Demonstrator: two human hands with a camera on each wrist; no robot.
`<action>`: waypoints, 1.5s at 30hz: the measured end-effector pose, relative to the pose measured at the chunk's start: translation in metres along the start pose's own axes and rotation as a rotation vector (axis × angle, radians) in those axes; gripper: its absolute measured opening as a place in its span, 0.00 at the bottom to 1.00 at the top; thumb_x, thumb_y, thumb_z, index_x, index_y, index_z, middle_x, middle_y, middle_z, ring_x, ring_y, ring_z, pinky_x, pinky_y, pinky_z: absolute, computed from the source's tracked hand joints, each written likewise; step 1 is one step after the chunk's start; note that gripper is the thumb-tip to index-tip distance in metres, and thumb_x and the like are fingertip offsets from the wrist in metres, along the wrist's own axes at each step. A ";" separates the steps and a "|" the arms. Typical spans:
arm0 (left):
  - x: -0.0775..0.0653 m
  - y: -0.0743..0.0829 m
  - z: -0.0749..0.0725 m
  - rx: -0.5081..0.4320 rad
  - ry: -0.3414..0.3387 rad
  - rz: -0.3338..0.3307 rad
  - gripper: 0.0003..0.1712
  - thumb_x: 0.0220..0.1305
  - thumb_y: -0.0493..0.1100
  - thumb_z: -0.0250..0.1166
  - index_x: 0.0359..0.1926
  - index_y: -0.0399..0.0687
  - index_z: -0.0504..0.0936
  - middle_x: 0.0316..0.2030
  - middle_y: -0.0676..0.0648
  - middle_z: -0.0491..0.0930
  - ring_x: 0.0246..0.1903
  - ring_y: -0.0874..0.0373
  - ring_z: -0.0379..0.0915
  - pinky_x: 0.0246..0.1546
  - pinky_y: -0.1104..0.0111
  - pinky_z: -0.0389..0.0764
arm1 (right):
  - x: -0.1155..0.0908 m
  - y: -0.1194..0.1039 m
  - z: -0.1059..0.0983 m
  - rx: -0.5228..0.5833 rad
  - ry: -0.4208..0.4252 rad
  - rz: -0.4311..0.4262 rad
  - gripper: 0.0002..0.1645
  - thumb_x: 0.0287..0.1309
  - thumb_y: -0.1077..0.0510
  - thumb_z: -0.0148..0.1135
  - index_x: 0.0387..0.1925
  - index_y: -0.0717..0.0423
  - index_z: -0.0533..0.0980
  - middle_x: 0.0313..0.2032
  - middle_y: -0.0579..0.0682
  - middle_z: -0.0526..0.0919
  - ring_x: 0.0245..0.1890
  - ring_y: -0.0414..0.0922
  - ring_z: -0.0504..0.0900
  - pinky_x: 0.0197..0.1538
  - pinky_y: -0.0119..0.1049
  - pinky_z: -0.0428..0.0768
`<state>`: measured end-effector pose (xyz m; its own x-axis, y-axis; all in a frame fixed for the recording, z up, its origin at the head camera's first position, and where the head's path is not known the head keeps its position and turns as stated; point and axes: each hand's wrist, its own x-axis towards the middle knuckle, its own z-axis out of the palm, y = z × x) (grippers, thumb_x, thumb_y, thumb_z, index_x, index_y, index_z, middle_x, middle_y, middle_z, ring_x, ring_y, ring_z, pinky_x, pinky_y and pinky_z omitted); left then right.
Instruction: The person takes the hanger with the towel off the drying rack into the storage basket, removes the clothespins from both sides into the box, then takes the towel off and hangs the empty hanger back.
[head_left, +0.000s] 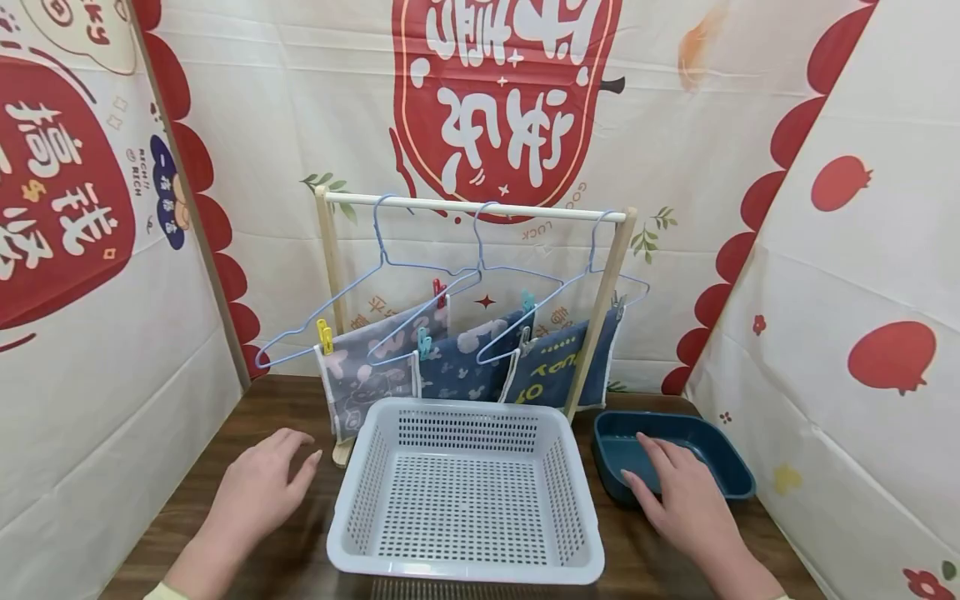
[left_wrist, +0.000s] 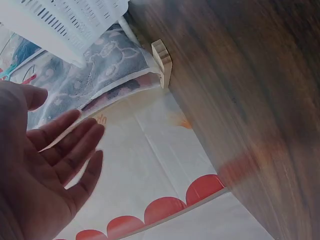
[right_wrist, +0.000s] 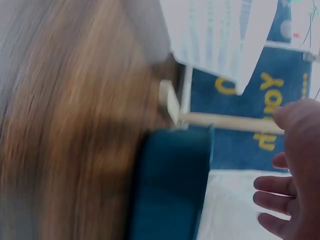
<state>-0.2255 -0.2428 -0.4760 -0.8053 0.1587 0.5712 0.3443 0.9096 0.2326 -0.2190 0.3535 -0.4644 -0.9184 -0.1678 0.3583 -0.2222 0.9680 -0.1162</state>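
Note:
My left hand (head_left: 258, 482) hovers to the left of a white perforated basket (head_left: 465, 575), fingers relaxed and holding nothing. On the other side, my right hand (head_left: 686, 496) is over the near edge of a dark teal tray (head_left: 723, 446); whether it touches the tray I cannot tell. Behind the basket stands a wooden rack (head_left: 600, 312) with a white rod (head_left: 450, 204). Three blue wire hangers hang from it. Clothespins, such as a yellow one (head_left: 325, 335), fix a grey-purple cloth (head_left: 367, 367), a navy patterned cloth (head_left: 480, 358) and a blue cloth with yellow letters (head_left: 551, 367) to them.
The brown wood-grain table (head_left: 187, 517) is bounded by printed fabric walls (head_left: 825, 375) at the back and sides. The rack's left foot (head_left: 342, 452) stands close to the basket's left rim. A dark ridged strip (head_left: 450, 590) shows at the front edge.

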 end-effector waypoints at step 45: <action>0.097 0.079 -0.020 -0.393 -0.161 0.269 0.01 0.77 0.41 0.72 0.45 0.53 0.88 0.37 0.61 0.84 0.38 0.64 0.79 0.40 0.65 0.88 | 0.023 -0.128 0.022 0.204 -0.130 0.178 0.39 0.69 0.63 0.70 0.76 0.70 0.69 0.74 0.69 0.69 0.52 0.59 0.87 0.55 0.60 0.89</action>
<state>-0.2666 -0.1635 -0.3862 -0.7164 0.4534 0.5303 0.6809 0.6200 0.3899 -0.2193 0.2217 -0.4620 -0.9801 -0.0337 0.1957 -0.1029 0.9292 -0.3550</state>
